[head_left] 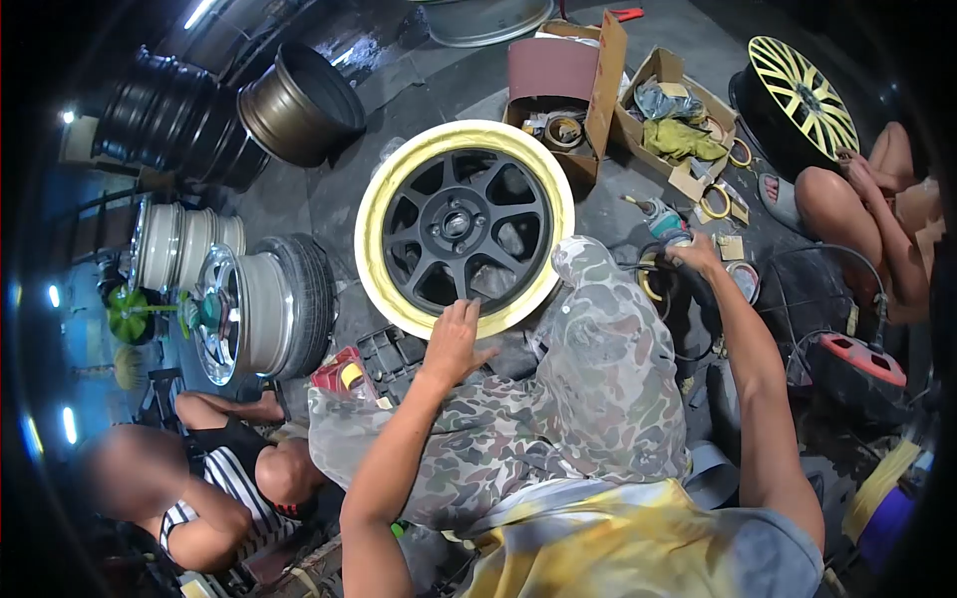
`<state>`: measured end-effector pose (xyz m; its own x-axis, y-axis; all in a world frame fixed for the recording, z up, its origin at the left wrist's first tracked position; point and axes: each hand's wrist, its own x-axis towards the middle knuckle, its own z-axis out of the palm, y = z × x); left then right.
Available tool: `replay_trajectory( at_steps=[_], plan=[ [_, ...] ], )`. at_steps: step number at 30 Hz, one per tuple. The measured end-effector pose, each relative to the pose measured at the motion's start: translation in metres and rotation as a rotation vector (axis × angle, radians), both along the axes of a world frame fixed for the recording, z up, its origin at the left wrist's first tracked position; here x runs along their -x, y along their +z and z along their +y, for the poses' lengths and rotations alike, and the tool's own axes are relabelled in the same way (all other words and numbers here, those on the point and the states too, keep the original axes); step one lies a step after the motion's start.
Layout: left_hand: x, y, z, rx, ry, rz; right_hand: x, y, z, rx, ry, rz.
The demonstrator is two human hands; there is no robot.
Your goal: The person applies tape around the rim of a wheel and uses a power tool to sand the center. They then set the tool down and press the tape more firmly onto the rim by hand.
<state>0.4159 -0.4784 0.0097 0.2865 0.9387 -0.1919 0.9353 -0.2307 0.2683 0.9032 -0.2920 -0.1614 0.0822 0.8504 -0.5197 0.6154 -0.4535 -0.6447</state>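
Observation:
A dark multi-spoke wheel rim (495, 211) lies flat in front of me, its outer lip covered with yellow masking tape (384, 169). My left hand (458, 342) rests on the lip's near edge, fingers stretched out over the tape and the thumb apart. To the right, my right hand (696, 253) is closed at the near end of a teal power drill (658, 217) on the floor. The drill's bit points away to the left. My fingers partly hide its handle end. My camouflage trouser leg (613, 329) is bent beside the rim.
Cardboard boxes (610, 95) with tape rolls and cloths stand beyond the rim. Other wheels (299, 105) and a tyre (301, 304) line the left. One person (214, 488) sits lower left; another person (842, 204) sits right, beside a yellow-spoked wheel (803, 98). A tape roll (715, 201) lies near the drill.

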Motion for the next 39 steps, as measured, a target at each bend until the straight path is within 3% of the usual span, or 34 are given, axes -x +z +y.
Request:
replay_trajectory(
  at_steps=[5, 10, 11, 12, 15, 17, 20, 22, 24, 25, 26, 32, 38, 39],
  plan=[
    [-0.001, -0.037, -0.006, -0.009, -0.02, 0.193, -0.017, -0.046, 0.007, 0.027, 0.018, -0.071],
    [-0.011, -0.027, 0.007, 0.048, -0.064, 0.305, -0.024, -0.046, 0.005, 0.121, 0.019, -0.073],
    [-0.012, -0.029, 0.01, 0.033, -0.078, 0.328, -0.029, -0.06, 0.001, 0.0, 0.035, -0.088],
    [-0.012, -0.033, 0.01, -0.051, -0.102, 0.334, -0.028, -0.058, 0.0, -0.022, 0.09, -0.208],
    [-0.01, -0.037, 0.021, 0.027, -0.12, 0.347, -0.021, -0.046, -0.001, 0.003, 0.159, -0.214],
    [-0.013, -0.037, 0.024, -0.002, -0.135, 0.369, -0.01, -0.04, -0.008, -0.09, 0.147, -0.363],
    [-0.024, -0.042, 0.029, -0.042, -0.128, 0.366, -0.015, -0.055, -0.017, -0.205, 0.119, -0.327],
    [-0.046, -0.039, 0.032, -0.064, -0.118, 0.332, -0.009, -0.04, -0.024, -0.154, 0.149, -0.315],
    [-0.077, -0.043, 0.034, -0.048, -0.092, 0.358, -0.008, -0.043, -0.033, -0.264, 0.069, -0.298],
    [-0.095, -0.038, 0.037, 0.042, -0.073, 0.333, -0.015, -0.079, -0.031, -0.304, 0.071, -0.395],
    [-0.108, -0.041, 0.036, 0.065, -0.068, 0.355, -0.019, -0.08, -0.029, -0.238, 0.114, -0.402],
    [-0.107, -0.032, 0.025, 0.015, 0.012, 0.22, -0.078, -0.18, -0.032, -0.508, 0.284, -0.529],
    [-0.103, 0.021, -0.008, -0.118, 0.082, -0.191, -0.075, -0.135, -0.064, -0.426, 0.241, -0.493],
    [-0.101, 0.034, -0.015, -0.027, 0.09, -0.315, -0.072, -0.125, -0.076, -0.412, 0.23, -0.483]
  ],
)
